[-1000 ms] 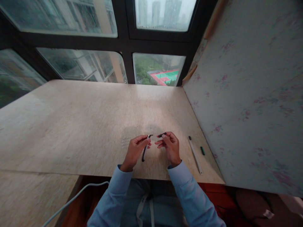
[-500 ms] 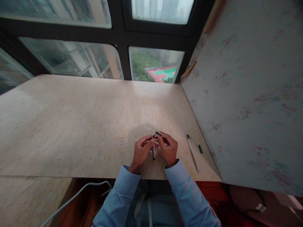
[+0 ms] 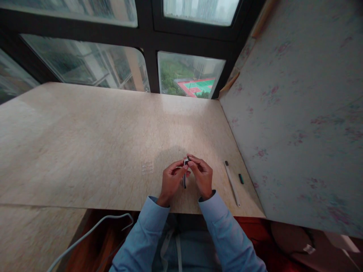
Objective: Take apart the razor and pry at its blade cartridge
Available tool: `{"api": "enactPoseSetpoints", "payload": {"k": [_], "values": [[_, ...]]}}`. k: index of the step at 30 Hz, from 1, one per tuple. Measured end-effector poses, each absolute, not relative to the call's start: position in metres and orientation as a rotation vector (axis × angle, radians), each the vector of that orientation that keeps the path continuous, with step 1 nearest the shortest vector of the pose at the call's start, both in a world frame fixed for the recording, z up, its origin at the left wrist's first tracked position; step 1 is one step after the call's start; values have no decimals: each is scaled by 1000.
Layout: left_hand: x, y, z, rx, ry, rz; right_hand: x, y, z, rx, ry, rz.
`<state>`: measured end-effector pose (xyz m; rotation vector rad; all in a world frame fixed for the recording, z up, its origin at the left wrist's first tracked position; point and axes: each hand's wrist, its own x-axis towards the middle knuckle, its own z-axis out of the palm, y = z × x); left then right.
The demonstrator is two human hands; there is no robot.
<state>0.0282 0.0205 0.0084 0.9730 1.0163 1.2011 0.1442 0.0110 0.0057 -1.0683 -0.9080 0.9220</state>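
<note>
Both hands meet over the front of the table around a slim black-and-white stick-like object (image 3: 185,182), perhaps a razor; its kind is too small to tell for sure. My left hand (image 3: 171,179) is closed, pinching it near the top between thumb and fingers. My right hand (image 3: 202,176) is also closed, its fingertips on the small dark upper end. The lower end of the stick points down towards me between the palms. Fingers hide part of the top.
Right of my hands lie a white toothbrush (image 3: 232,184) with dark bristles and a small dark green cylinder (image 3: 241,178). Small clear plastic pieces (image 3: 147,167) lie to the left. A window frame (image 3: 153,71) borders the table (image 3: 99,151) at the back, a papered wall (image 3: 297,124) at right.
My right fingers have shifted on the upper end, and the dark part there now sits closer in line with the stick. The view has tilted slightly.
</note>
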Motion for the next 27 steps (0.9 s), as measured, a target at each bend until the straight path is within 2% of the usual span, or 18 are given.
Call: {"api": "enactPoseSetpoints", "payload": {"k": [10, 27], "values": [[27, 16, 6, 1091, 972, 1334, 154, 13, 8, -873, -691, 1307], [21, 8, -2, 1413, 1023, 1517, 158, 10, 7, -847, -722, 1286]]}}
